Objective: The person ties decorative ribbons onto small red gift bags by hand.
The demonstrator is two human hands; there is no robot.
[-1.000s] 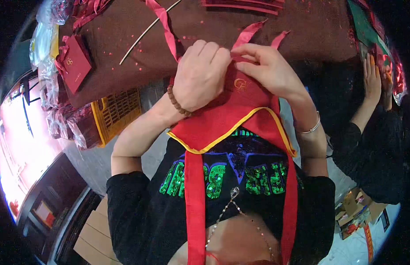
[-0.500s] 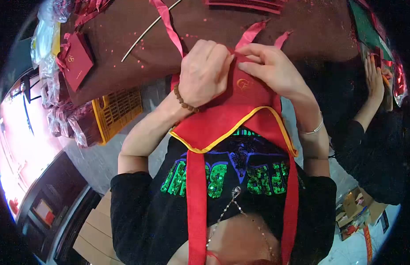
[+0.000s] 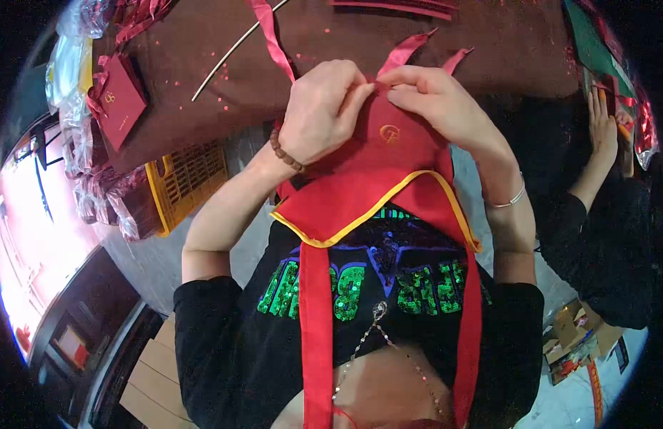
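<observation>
My left hand (image 3: 323, 111) and my right hand (image 3: 440, 100) meet at the top edge of a dark red paper bag (image 3: 410, 146) with a gold logo. Both are closed, fingertips pinching a bit of red ribbon (image 3: 404, 53) at that edge; the exact grip is partly hidden by the fingers. Ribbon ends stick out beyond my right hand, and another ribbon length (image 3: 273, 43) runs up from beside my left hand. The bag rests against a red apron (image 3: 345, 207) with yellow trim that I wear.
A brown-covered table (image 3: 503, 43) with red specks bears a thin rod (image 3: 235, 53) and a similar red bag (image 3: 122, 100) with a bow. A yellow crate (image 3: 192, 179) and plastic-wrapped goods (image 3: 106, 204) stand left. A co-worker's hand (image 3: 601, 129) is at the right.
My left hand has turned slightly and shifted a little left, so its thumb shows now. Both hands have drawn the fingertips together at the ribbon.
</observation>
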